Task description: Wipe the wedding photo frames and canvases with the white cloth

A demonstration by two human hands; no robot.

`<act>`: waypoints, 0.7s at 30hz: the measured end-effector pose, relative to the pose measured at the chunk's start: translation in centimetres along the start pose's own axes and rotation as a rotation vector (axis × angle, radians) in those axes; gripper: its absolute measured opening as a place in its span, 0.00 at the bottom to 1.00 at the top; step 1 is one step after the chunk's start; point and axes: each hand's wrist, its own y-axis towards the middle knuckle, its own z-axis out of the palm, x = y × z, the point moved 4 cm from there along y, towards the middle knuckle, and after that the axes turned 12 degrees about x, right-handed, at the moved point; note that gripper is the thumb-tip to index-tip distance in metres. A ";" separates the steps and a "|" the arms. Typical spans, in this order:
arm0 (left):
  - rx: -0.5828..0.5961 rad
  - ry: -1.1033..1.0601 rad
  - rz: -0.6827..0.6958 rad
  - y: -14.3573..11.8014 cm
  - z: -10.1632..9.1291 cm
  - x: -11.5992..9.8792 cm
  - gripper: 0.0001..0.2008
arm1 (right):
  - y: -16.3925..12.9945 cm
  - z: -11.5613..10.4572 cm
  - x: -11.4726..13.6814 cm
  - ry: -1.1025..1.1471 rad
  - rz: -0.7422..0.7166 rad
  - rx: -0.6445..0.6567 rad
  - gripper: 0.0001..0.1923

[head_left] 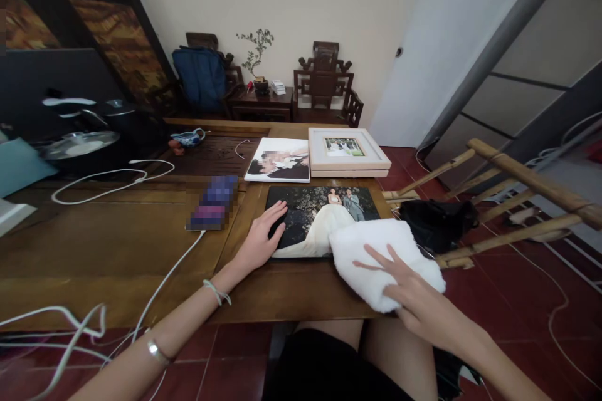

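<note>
A dark photo panel [301, 219] showing a couple in wedding clothes lies flat on the wooden table. My left hand [263, 235] rests on its left edge, fingers stretched out and thumb apart. Over the panel's lower right corner lies a folded white towel [371, 241], which also spreads onto the table's front edge. My right hand [402, 285] holds the towel from above, its fingers spread across the top and the thumb side bent in at the near edge. The towel hides that corner of the panel.
Behind the panel are a white-bordered photo panel [277, 166] and stacked pale frames [350, 166]. A phone [214, 203] with a white cable lies left. Farther left stand a lidded pan [78, 147] and a blue-white teapot [188, 138]. A bamboo rack [531, 182] stands right.
</note>
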 end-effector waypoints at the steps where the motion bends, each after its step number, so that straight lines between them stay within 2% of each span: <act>1: 0.002 0.002 0.000 0.0 0.0 0.0 0.19 | 0.1 0.0 0.3 -0.001 -0.005 0.019 0.23; 4: 0.003 0.004 0.002 0.0 0.0 0.1 0.19 | 2.0 -0.5 -0.4 0.009 0.000 0.022 0.24; 11: 0.041 -0.006 -0.014 0.0 -0.1 0.3 0.19 | 11.4 -4.4 -6.8 -0.004 0.065 -0.066 0.28; 14: 0.043 -0.014 -0.007 0.0 -0.1 0.4 0.19 | 14.3 -5.5 -8.7 -0.010 0.090 -0.089 0.28; 17: 0.035 -0.015 -0.004 0.0 -0.1 0.3 0.19 | 14.8 -5.2 -8.6 -0.012 0.104 -0.103 0.30; 21: 0.028 -0.010 -0.009 0.0 -0.1 0.2 0.19 | 11.9 -3.2 -5.1 -0.024 0.081 -0.077 0.30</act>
